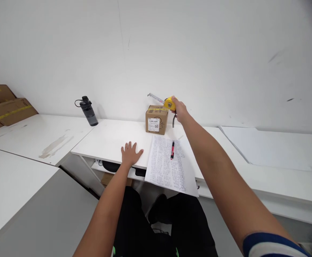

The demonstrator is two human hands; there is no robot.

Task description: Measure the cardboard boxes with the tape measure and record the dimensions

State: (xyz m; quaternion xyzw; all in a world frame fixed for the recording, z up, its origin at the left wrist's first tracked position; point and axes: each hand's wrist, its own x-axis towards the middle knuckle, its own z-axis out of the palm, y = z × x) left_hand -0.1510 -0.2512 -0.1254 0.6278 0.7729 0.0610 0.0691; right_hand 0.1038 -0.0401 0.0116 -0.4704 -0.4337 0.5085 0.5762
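My right hand [180,110] grips a yellow tape measure [169,104], with a black strap hanging below it. A short length of its blade [156,97] sticks out to the left, above a small cardboard box [157,119]. The box stands near the wall and carries a white label and yellow tape. My left hand [130,154] lies flat near the desk's front edge, fingers spread, with nothing in it. Between the hands a handwritten sheet of paper [162,164] overhangs the edge, and a red and black pen [172,150] rests on it.
A dark water bottle [88,111] stands at the back left of the white desk [110,134]. Several cardboard boxes [11,109] are stacked at the far left. Large white sheets [273,148] lie on the right. Under the desk is a shelf with dark items.
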